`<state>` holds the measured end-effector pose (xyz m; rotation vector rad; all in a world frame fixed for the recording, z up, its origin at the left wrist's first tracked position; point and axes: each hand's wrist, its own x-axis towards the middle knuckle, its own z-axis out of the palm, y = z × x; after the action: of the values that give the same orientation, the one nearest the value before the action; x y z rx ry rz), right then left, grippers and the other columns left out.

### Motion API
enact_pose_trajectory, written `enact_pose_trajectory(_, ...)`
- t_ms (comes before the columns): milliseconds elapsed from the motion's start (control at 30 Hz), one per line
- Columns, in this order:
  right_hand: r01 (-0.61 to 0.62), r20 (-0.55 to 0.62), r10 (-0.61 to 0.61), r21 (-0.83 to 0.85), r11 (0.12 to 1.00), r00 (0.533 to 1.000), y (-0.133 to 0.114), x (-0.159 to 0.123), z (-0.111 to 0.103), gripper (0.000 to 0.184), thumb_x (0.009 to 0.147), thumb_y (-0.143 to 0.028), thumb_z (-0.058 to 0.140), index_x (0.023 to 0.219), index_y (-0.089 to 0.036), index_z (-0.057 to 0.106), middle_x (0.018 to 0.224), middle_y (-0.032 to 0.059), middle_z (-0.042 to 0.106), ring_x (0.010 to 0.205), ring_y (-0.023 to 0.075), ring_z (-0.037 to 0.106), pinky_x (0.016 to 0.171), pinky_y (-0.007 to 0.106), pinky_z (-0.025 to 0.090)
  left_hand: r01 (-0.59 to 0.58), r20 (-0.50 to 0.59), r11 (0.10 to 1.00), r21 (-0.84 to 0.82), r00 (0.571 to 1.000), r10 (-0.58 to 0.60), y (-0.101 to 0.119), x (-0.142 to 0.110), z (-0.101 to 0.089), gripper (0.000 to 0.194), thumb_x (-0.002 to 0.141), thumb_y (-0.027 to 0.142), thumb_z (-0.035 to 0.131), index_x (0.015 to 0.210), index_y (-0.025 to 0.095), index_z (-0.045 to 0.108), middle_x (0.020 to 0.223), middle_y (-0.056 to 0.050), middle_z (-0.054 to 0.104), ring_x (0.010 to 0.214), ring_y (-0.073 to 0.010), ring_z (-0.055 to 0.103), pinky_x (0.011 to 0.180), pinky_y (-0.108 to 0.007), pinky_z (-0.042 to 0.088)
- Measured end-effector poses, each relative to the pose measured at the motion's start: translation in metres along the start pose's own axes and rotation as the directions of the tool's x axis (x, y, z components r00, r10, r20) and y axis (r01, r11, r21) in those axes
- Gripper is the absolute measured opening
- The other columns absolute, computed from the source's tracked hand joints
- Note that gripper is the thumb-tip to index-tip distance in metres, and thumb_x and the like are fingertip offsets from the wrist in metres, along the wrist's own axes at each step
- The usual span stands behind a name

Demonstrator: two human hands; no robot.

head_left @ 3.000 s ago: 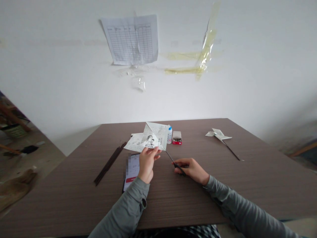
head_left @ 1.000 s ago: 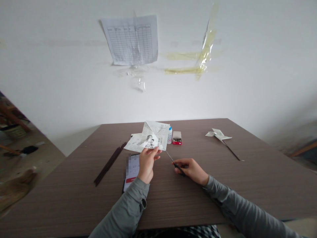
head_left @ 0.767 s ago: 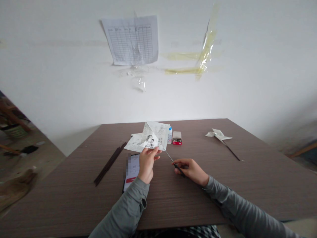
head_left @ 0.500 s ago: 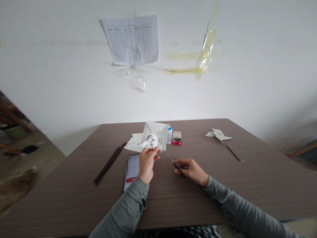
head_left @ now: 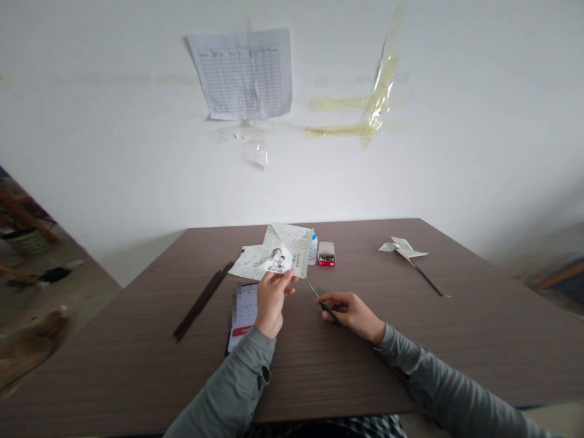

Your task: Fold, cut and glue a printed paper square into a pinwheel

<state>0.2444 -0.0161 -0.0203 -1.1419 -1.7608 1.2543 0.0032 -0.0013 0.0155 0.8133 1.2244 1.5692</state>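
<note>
Your left hand (head_left: 271,304) pinches folded printed paper (head_left: 287,250) above desk (head_left: 319,377), fingers closed on its lower edge. Your right hand (head_left: 351,313): fingers wrapped around thin dark stick (head_left: 325,306), long axis diagonal, tip pointing up-left, just beside paper corner.

Soft, even, shadowless light fills the view from no visible source, leaving only faint shading beneath the left hand (head_left: 271,301) and right hand (head_left: 353,314). Clear tape (head_left: 381,91) far above the hands glints slightly. A pixelated patch masks the phone (head_left: 244,316) beside the left hand. Wide-angle distortion slants the table (head_left: 114,377) edges, and the floor (head_left: 91,292) left of the hands looks soft.
</note>
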Motion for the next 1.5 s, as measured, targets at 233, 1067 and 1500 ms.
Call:
enact_pose_trajectory(233, 0.019, -0.016, -0.019, 0.001, 1.0, 1.0, 0.0, 0.0, 0.0, 0.06, 0.084, -0.07, 0.102, 0.12, -0.021, 0.1, 0.089, 0.0064, 0.087, 0.085, 0.0286, 0.072, 0.089, 0.047, 0.063, -0.004, 0.022, 1.0, -0.01, 1.0, 0.004, 0.0, -0.002, 0.0, 0.036, 0.078, 0.031, 0.114, 0.088, 0.024, 0.081, 0.098, -0.008, 0.097, 0.09, -0.0277, 0.096, 0.063, -0.026, 0.065)
enact_pose_trajectory(1067, -0.047, -0.001, 0.047, 0.063, 0.997, 0.999, -0.009, -0.002, 0.003, 0.07, 0.076, -0.078, 0.107, 0.118, -0.023, 0.098, 0.088, 0.0087, 0.087, 0.084, 0.0313, 0.074, 0.086, 0.049, 0.065, 0.012, 0.014, 1.0, -0.018, 1.0, -0.012, 0.001, -0.003, 0.001, 0.034, 0.079, 0.03, 0.111, 0.087, 0.023, 0.078, 0.101, -0.01, 0.098, 0.091, -0.0271, 0.096, 0.063, -0.025, 0.061)
enact_pose_trajectory(1500, -0.065, -0.046, 0.067, 0.043, 0.997, 0.997, -0.017, -0.004, 0.005, 0.064, 0.077, -0.073, 0.107, 0.119, -0.025, 0.099, 0.093, 0.0128, 0.093, 0.087, 0.0364, 0.08, 0.092, 0.052, 0.07, -0.017, 0.09, 1.0, -0.017, 0.996, 0.019, -0.003, -0.004, 0.003, 0.042, 0.066, 0.041, 0.109, 0.084, 0.022, 0.077, 0.096, -0.011, 0.095, 0.086, -0.0287, 0.095, 0.048, -0.02, 0.042)
